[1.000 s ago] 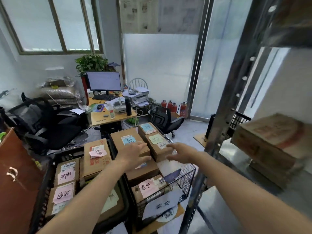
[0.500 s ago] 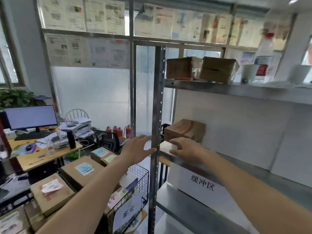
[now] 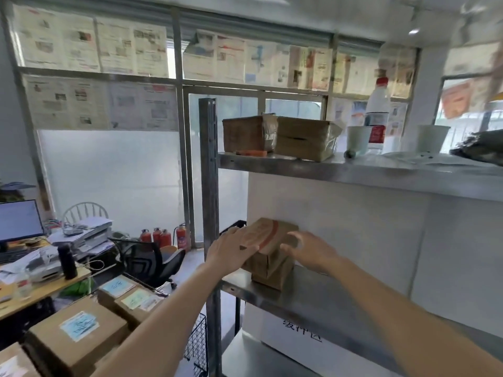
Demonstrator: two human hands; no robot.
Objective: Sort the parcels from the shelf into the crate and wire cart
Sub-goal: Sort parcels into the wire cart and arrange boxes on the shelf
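centre of the frame: a cardboard parcel with a red stripe (image 3: 268, 238) sits on top of a second parcel (image 3: 268, 270) at the left end of the middle shelf (image 3: 313, 297), close against the upright post (image 3: 209, 186). the left hand (image 3: 234, 250) lies flat on the top parcel's near left face, fingers straight and not curled round it. the right hand (image 3: 307, 250) is spread wide just beside the right face; contact cannot be told. neither hand holds the box yet. to lift well, judged from here: bring the right palm in opposite the left, squeeze the top parcel between both, and raise it straight off the lower one so that one is not dragged toward the edge; then draw it clear of the post. lower left of the frame: labelled boxes (image 3: 79, 336) and the rim of the wire cart (image 3: 197, 341). upper centre: two more parcels (image 3: 277, 137) on the top shelf (image 3: 353, 170).
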